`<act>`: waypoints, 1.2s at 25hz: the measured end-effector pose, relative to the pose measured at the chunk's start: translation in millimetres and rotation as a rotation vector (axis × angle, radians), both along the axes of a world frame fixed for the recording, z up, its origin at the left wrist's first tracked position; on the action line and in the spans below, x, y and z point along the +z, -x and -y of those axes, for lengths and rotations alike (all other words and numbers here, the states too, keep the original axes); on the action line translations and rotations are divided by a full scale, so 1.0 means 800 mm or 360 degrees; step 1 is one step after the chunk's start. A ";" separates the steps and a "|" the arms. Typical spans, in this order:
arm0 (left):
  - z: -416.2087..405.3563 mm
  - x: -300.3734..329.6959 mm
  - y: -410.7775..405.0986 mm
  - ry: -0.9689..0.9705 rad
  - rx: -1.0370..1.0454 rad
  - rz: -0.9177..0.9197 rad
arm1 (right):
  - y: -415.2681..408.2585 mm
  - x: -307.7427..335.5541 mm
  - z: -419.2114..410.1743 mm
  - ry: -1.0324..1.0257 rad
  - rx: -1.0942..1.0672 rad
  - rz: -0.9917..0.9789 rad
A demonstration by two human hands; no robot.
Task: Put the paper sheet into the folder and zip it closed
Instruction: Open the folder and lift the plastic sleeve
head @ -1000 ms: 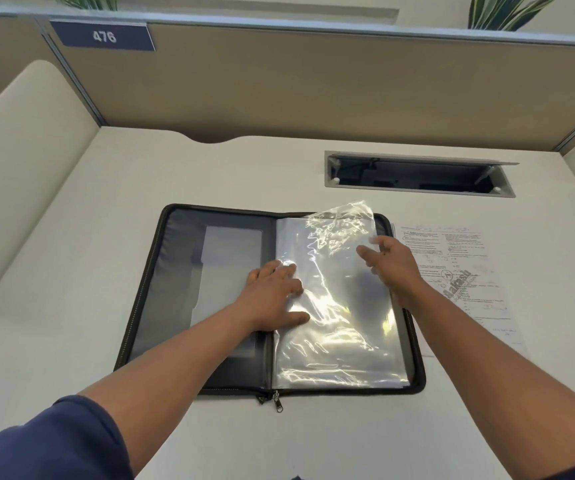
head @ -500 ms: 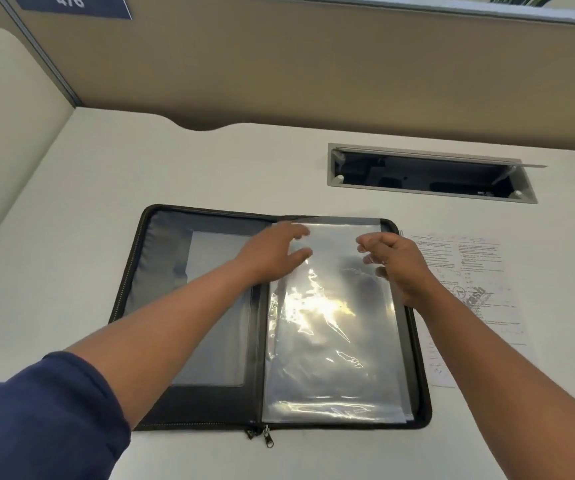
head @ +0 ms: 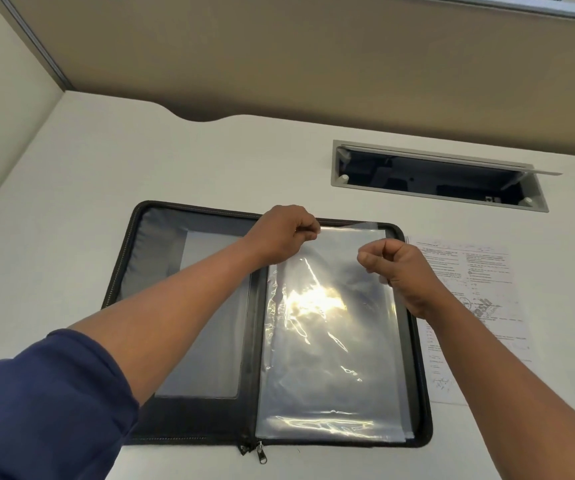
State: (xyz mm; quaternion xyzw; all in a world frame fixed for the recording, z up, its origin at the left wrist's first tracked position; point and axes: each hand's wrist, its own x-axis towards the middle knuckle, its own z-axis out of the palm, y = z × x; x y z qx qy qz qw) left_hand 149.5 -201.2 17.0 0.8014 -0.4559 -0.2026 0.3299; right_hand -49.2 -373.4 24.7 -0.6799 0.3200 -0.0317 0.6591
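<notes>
Left hand (head: 284, 233): pinches top edge of clear sleeve (head: 331, 327).
Right hand (head: 395, 268): fingers curled; whether it holds the sleeve is unclear.
Zip folder (head: 161, 251): lies open on surface (head: 175, 161).
Paper sheet (head: 480, 306): on surface, just right of folder.

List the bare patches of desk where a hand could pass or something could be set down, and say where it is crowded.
Bare desk lies left of the open folder, and behind it up to the partition and the cable hatch. A bare strip runs along the near edge below the zipper pull. The right is crowded: the paper sheet lies against the folder, with both hands at the clear sleeve.
</notes>
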 end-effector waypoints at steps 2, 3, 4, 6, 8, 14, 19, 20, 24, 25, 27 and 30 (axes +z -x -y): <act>-0.004 -0.003 0.003 0.0020 0.0032 0.0076 | -0.004 0.003 0.000 0.0000 0.0005 -0.0022; -0.006 -0.004 0.005 0.0028 0.0054 0.0117 | -0.006 0.004 0.001 0.0012 0.0013 -0.0029; -0.009 -0.005 0.006 0.0043 0.0071 0.0163 | -0.008 0.004 0.000 0.0035 0.0018 -0.0031; -0.013 -0.010 0.011 0.0127 0.0075 0.0265 | -0.011 0.003 -0.003 0.0099 0.0000 -0.0034; -0.017 -0.016 0.017 0.0246 0.0059 0.0324 | -0.013 0.002 -0.007 0.0144 -0.0039 -0.0009; -0.031 -0.026 0.023 0.0278 -0.0114 0.0421 | -0.013 -0.005 -0.010 0.0162 -0.0111 0.0019; -0.022 -0.016 0.016 -0.0280 -0.0250 0.0221 | -0.009 0.001 -0.013 0.0094 -0.0050 -0.0030; -0.019 -0.014 0.015 -0.0336 -0.0257 0.0197 | -0.008 0.003 -0.013 0.0077 -0.0046 -0.0034; -0.007 -0.014 0.014 -0.0443 -0.0336 0.0252 | 0.008 0.003 -0.007 0.0005 -0.0194 -0.0006; -0.005 -0.014 0.015 -0.0486 -0.0364 0.0303 | 0.015 0.000 -0.003 0.0028 -0.0310 -0.0020; 0.002 -0.016 0.019 -0.0552 -0.0375 0.0394 | 0.036 -0.009 0.011 0.0266 -0.0543 -0.0164; 0.011 -0.019 0.028 -0.0599 -0.0345 0.0515 | 0.090 -0.019 0.044 0.0685 -0.0708 -0.0564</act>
